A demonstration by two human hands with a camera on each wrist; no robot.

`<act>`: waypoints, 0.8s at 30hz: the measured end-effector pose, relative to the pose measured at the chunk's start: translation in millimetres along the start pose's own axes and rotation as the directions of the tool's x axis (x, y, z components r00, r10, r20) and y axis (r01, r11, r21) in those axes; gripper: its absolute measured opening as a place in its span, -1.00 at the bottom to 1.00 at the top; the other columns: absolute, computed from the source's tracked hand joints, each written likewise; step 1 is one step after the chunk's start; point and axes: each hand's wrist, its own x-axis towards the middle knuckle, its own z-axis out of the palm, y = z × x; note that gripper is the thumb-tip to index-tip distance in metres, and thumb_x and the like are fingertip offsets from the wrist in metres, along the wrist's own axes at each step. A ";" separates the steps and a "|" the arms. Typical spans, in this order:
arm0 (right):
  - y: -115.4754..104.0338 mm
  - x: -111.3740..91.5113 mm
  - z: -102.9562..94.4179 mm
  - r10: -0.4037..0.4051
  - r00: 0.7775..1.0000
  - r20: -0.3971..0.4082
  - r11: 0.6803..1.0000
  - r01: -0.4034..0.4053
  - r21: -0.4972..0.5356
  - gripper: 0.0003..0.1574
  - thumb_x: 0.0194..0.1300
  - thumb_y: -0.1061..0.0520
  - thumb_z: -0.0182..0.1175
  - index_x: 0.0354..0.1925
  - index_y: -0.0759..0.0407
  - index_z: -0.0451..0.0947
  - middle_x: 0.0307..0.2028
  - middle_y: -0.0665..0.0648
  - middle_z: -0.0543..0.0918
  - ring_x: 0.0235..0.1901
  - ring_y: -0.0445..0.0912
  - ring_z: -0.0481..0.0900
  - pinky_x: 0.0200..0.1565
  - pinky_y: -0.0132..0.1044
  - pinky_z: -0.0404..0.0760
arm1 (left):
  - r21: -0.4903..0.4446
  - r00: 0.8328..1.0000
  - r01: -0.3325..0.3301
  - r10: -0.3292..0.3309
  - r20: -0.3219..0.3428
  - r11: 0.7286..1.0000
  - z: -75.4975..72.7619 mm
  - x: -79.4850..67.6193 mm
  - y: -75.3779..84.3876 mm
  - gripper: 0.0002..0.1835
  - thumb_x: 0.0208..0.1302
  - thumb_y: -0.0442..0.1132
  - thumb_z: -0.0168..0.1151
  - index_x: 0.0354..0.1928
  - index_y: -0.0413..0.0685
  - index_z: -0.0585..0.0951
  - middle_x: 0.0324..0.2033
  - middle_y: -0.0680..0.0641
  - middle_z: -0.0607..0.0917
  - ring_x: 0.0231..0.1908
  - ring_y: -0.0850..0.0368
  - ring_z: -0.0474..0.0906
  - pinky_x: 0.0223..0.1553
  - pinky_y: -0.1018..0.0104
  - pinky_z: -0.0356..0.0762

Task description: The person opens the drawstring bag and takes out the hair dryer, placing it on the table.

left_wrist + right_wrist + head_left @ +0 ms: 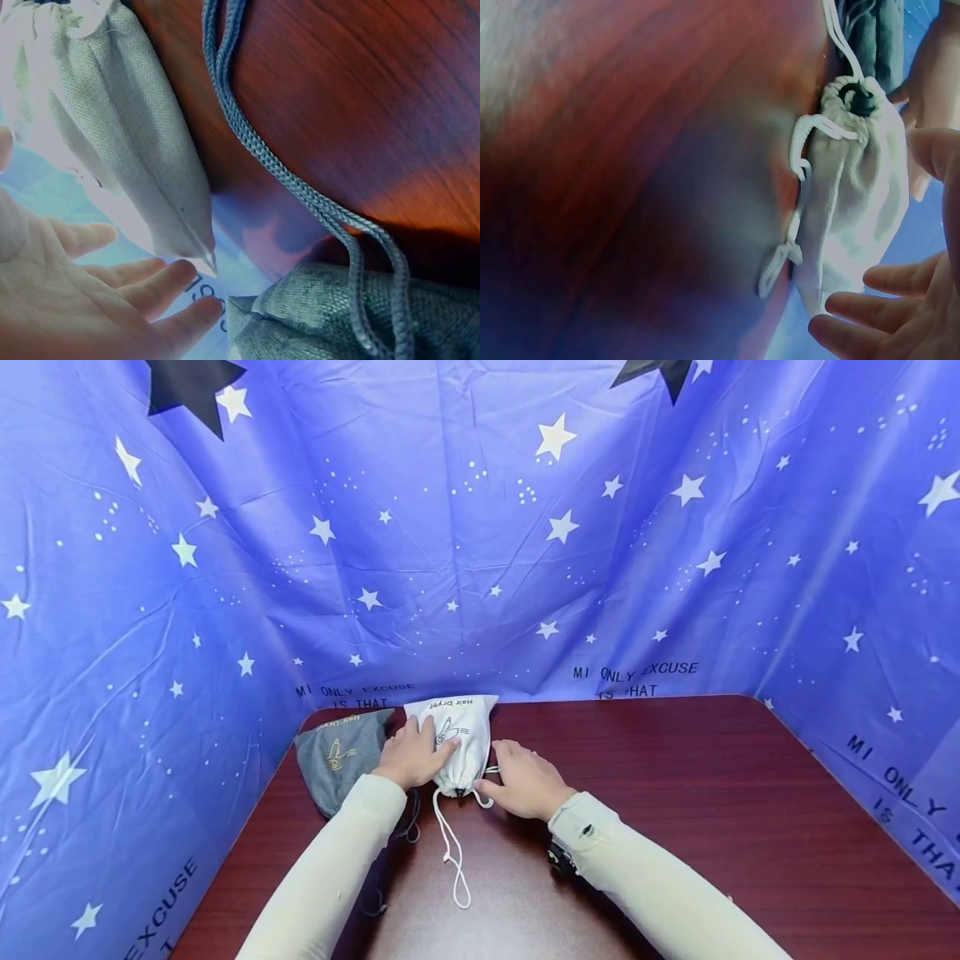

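Left hand (411, 757): fingers straight and spread, thumb lying across the near left part of a white cloth drawstring bag (471, 750); firmness of contact cannot be told. Right hand (528, 782): fingers extended, thumb set apart, placed just beside the same bag on its right; whether it touches cannot be told.

White bag: one, full-looking, on a dark reddish-brown wood-grain table (712, 827), near the far edge, between the hands. Gathered mouth towards the person, a black item (856, 99) showing in it, its kind unclear. Black print "Hair Dryer" with a line drawing, upside down to the person. White knotted cord (447, 858) trails from the mouth towards the person.

Dark grey cloth drawstring bag (337, 770): one, left of the white bag, near the table's far left corner, with matching gold print. Braided grey cord (274, 166) attached.

Pale cream sleeves (318, 877): two. Black device (559, 858): one, at the right wrist.

Blue-violet fabric backdrop (450, 452): surrounding the table, patterned with white stars, some black stars, and black lettering.
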 end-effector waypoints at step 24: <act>-17.2 18.5 11.8 0.028 0.998 -0.061 1.000 -0.028 0.006 0.07 0.31 -0.46 0.24 0.36 0.34 0.36 0.09 0.28 0.56 -0.02 0.18 0.65 0.06 0.05 0.63 | -0.013 1.000 -0.009 0.009 -0.015 1.000 1.5 9.1 0.8 -0.07 0.47 0.43 -0.17 0.55 -0.18 0.25 0.48 -0.46 0.25 0.40 -0.43 0.34 0.33 -0.25 0.37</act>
